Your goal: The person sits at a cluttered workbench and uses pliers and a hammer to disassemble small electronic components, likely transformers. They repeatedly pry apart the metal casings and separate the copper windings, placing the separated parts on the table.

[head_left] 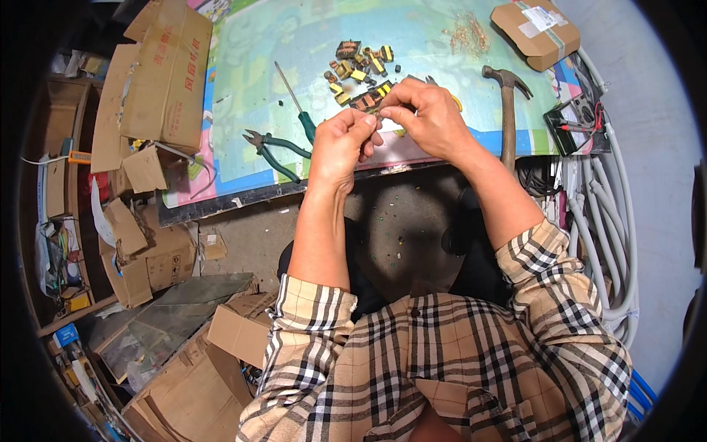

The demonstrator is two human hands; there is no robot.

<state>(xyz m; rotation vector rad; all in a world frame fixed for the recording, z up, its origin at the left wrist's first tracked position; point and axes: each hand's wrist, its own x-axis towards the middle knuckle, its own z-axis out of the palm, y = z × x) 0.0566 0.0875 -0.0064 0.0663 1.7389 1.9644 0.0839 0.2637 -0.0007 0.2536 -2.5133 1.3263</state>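
- A wide table [250, 96], with a pale blue, green and pink printed plastic cover, stretches in front of me.
- A tall brown cardboard box [166, 74] with red printing stands at the table's left end.
- A flat brown cardboard package [558, 46] with a white label lies at the table's far right.
- A hammer [508, 110] with a brown wooden handle and dark metal head lies on the table's right part, handle toward me.
- My left hand [339, 141] and right hand [431, 121] meet over the table's near middle. Both are curled nearly closed, thumbs and fingers pinched together.
- A loose heap of small yellow, black and copper-coloured components [357, 70] sits at the table's middle.
- Green-handled metal cutters [276, 147] lie at the table's near left, jaws parted.
- A slim screwdriver [294, 99] with a green handle lies left of the table's middle.
- A tangle of thin copper wire [468, 37] lies toward the table's far right.
- A tiny brownish piece [380, 114], too small to identify, is between my fingertips, above the table's near middle.
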